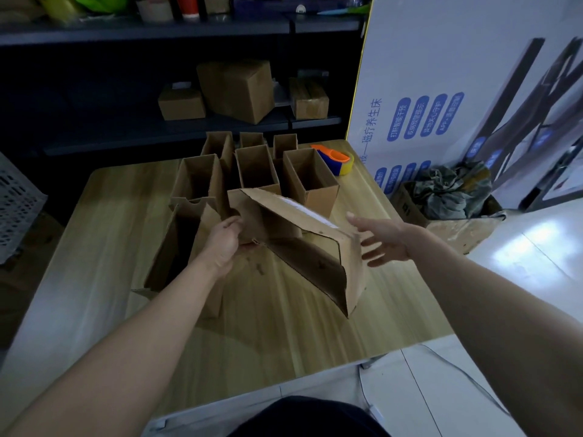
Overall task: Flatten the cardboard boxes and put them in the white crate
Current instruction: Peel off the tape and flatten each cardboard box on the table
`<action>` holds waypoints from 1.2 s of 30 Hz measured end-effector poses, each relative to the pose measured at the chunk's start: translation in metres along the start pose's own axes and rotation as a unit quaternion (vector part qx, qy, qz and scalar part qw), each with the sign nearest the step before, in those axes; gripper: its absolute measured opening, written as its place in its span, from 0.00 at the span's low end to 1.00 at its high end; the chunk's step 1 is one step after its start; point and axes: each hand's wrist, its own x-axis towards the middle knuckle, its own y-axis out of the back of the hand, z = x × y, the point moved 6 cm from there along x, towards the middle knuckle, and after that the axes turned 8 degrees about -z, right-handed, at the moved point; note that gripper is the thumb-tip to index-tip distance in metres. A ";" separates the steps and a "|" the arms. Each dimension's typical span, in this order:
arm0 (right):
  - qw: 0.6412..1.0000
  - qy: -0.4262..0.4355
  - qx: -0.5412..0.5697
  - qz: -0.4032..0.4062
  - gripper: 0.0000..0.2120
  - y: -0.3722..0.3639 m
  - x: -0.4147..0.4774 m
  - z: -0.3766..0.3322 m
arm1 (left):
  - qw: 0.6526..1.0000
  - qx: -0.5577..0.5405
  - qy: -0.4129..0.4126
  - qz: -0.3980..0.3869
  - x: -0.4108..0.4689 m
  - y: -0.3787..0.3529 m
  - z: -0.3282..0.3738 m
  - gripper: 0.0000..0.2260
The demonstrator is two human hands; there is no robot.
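while the left hand (225, 244) grips the near-left end of the box (299, 244), i'm watching it hang just above the middle of the table (104, 247), tilted, its right end lower and closer to me. fingers curled round the cardboard edge, thumb on top, a firm pinch. the right hand (383, 241) is at the box's right end, fingers straight and spread, palm toward the cardboard; i can't tell from here if the fingertips touch it, the flap hides them.

the box itself: plain brown corrugated, skewed out of square into a slanted sleeve, half collapsed. pale label strip along the top face. the open end faces me, dark inside, with a ragged cut edge running round the mouth.

just left of it, under the left wrist, a second box (183, 247) lies on the table, also leaning over. behind both, a cluster of upright boxes (255, 167) stands with open tops. a tape dispenser (336, 159) sits at the far right corner.

the crate (15, 209) shows at the left edge, off the table, well apart from the box.
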 end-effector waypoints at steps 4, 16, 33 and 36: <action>0.993 -0.043 0.089 0.058 0.50 0.004 0.004 0.013 | 0.999 -0.011 -0.032 -0.021 -0.003 -0.008 0.006 0.11; 0.993 -0.018 0.110 0.028 0.53 0.010 0.016 0.022 | 0.999 -0.049 -0.010 -0.021 -0.003 0.005 0.004 0.11; 0.954 0.152 0.257 -0.011 0.13 0.032 0.007 0.013 | 0.984 0.148 0.096 -0.009 0.001 0.023 -0.008 0.24; 0.973 0.111 0.201 -0.017 0.19 0.034 0.009 0.017 | 0.967 0.234 0.088 0.051 0.002 0.032 -0.010 0.28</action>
